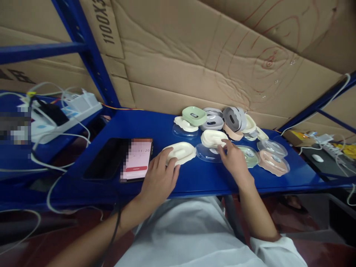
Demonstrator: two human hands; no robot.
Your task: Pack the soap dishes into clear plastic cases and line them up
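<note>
A cream oval soap dish with a wavy rim lies on the blue table. My left hand grips its left end, thumb at the near side and fingers over the top. Farther right, my right hand has its fingertips closed on the right end of another cream soap dish, which looks stacked on a similar piece. Below that stack, a clear oval lid lies partly under it. Beside my right hand is a green soap dish, partly hidden by the hand.
Behind are a green dish, grey dishes and more cream pieces. A peach dish and a clear lid lie right. A lit phone and a dark phone-like slab lie left. Cardboard stands behind.
</note>
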